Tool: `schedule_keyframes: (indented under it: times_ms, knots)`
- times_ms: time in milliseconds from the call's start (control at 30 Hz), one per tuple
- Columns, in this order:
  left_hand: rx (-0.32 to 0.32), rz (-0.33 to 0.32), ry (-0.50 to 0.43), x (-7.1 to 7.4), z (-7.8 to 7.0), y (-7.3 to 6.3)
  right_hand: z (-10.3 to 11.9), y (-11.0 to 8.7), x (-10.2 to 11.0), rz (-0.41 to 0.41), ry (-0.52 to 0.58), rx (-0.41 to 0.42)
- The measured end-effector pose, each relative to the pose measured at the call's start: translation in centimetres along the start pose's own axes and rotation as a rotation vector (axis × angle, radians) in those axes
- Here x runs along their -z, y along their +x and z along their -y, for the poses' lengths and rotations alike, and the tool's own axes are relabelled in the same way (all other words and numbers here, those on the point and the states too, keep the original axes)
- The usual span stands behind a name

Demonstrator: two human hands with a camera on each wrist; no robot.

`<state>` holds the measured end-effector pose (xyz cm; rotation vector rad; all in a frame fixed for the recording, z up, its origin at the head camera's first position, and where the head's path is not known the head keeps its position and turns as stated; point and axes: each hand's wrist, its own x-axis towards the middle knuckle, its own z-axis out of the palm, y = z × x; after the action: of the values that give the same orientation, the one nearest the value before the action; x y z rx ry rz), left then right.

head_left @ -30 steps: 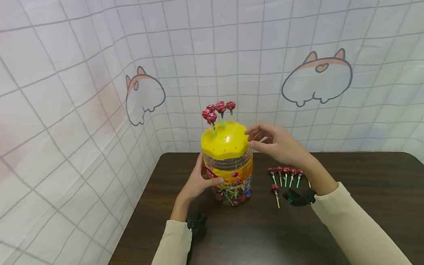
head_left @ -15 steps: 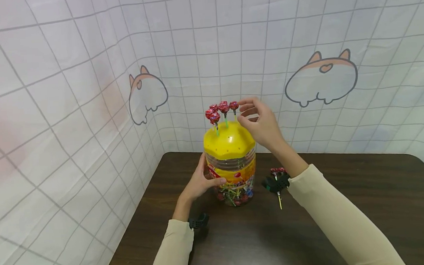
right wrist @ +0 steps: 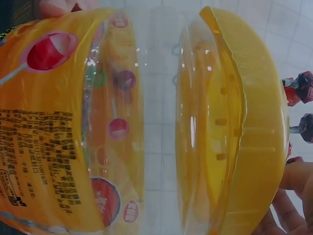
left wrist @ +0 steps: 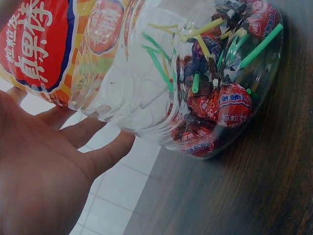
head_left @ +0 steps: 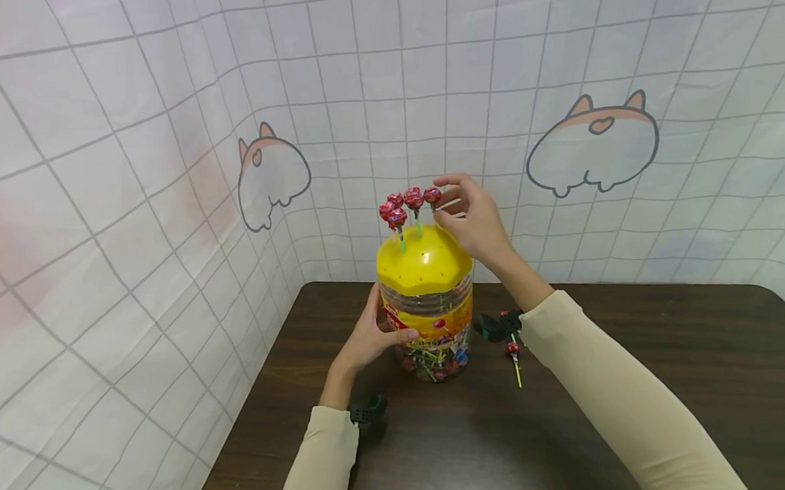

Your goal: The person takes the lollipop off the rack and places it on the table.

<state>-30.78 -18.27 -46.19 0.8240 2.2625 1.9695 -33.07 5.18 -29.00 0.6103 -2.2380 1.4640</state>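
Observation:
A clear plastic candy jar [head_left: 441, 323] with an orange label stands upright on the table, lollipops lying inside. My left hand [head_left: 361, 344] grips its left side, thumb across the front. Several red-wrapped lollipops [head_left: 397, 217] stand by their sticks in the holes of the yellow lid [head_left: 426, 264]. At the rightmost lollipop [head_left: 432, 196], my right hand [head_left: 477, 221] pinches near the head and upper stick. Seen from the right wrist, the right fingers [right wrist: 288, 210] are beside the lid and partly cut off by the frame.
A red lollipop [head_left: 513, 350] with a yellow stick lies on the dark wooden table [head_left: 432, 452] right of the jar. More lollipops behind it are hidden by my right wrist strap [head_left: 499, 326]. A white grid-patterned cloth [head_left: 395, 72] hangs behind and to the left.
My right hand has moved up and left from the lid's right edge to the rightmost lollipop. Its arm now covers the row of lollipops on the table. My left hand stays on the jar.

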Motion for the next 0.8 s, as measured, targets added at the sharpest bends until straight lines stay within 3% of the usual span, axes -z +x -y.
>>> schedule_keyframes:
  times_ms: [333, 533, 800]
  knots:
    - [0.009, -0.012, 0.014, 0.1, 0.2, 0.0, 0.2, 0.6, 0.0, -0.018, -0.012, 0.006]
    - [0.004, -0.010, 0.015, 0.1, 0.1, -0.1, 0.7, 0.6, 0.4, -0.049, 0.055, 0.039]
    - [-0.019, 0.013, -0.009, -0.1, -0.4, -0.2, 0.8, -0.4, 1.3, -0.022, 0.157, 0.084]
